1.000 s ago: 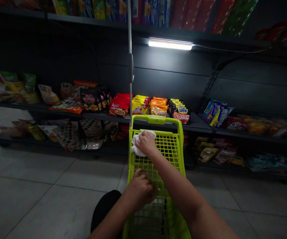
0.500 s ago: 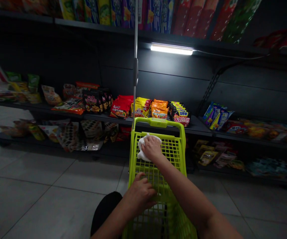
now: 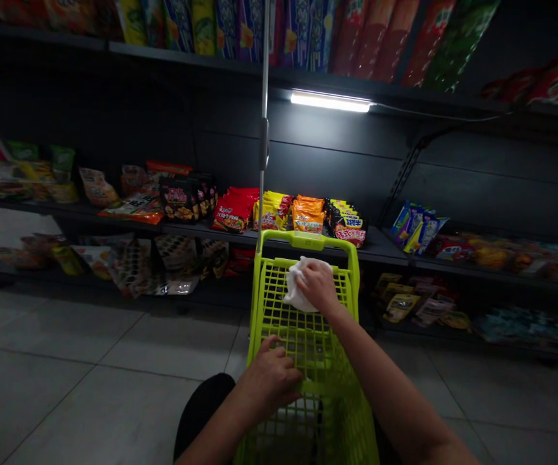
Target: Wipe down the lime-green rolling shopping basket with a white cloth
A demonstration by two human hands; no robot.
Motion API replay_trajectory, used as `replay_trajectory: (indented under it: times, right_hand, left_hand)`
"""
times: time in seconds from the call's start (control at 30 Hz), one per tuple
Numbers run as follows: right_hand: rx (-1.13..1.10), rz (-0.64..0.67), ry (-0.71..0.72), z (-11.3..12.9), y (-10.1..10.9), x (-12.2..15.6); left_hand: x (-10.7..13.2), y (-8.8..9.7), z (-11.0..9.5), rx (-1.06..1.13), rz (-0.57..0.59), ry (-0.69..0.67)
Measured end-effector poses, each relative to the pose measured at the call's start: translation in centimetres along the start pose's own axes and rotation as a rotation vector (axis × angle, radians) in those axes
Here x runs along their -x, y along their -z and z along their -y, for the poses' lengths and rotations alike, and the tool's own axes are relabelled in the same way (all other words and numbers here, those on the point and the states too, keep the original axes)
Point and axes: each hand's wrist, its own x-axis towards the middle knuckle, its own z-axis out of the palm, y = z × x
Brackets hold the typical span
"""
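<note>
A green plastic shopping basket (image 3: pixel 351 284) with a lattice wall and a raised handle stands in front of me. My right hand (image 3: pixel 316 284) presses a crumpled white cloth (image 3: pixel 297 292) against the upper part of the lattice, fingers closed over it. Lower down and to the left, my left hand (image 3: pixel 272 378) is curled at the basket's side edge, fingers bent over it; the fingertips are partly hidden. A thin metal pole (image 3: pixel 265 77) with a grey sleeve rises at the basket's upper left corner.
Behind the basket, a dark shelf (image 3: pixel 385 248) carries red, yellow, orange and black snack packets. More bags lie on the bottom shelf (image 3: pixel 196 294). A lit tube lamp (image 3: pixel 330 101) hangs beneath the top shelf. Part of a dark knee (image 3: pixel 201 407) shows at lower left, above grey floor tiles (image 3: pixel 66 387).
My right hand has slid the white cloth to the right across the lattice. My left hand stays at the basket's side. The view has shifted very slightly.
</note>
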Motion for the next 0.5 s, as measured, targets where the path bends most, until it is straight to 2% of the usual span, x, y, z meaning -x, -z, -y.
replay_trajectory:
  times: [0.1, 0.2, 0.27, 0.37, 0.43, 0.5]
  right_hand:
    - [0.068, 0.105, 0.024, 0.9, -0.8, 0.4]
    - [0.057, 0.07, -0.027, 1.5, -2.2, -0.2]
    - [-0.015, 0.047, -0.07, 1.0, -2.7, -0.8]
    - [-0.25, 0.006, -0.223, -1.1, -2.0, -1.4]
    - [-0.361, -0.087, -0.313, -3.0, -0.7, -1.0]
    - [-0.327, -0.169, -0.293, -4.2, 0.6, -0.2]
  left_hand:
    - [-0.1, -0.1, 0.1, 0.01, -0.009, -0.001]
    - [-0.2, -0.2, 0.1, 0.026, 0.003, 0.016]
    - [-0.2, -0.2, 0.1, 0.025, 0.015, 0.025]
    - [-0.1, -0.1, 0.1, 0.025, 0.022, 0.028]
    - [0.0, -0.1, 0.2, 0.034, 0.008, 0.028]
    - [0.0, 0.0, 0.2, 0.049, -0.01, 0.022]
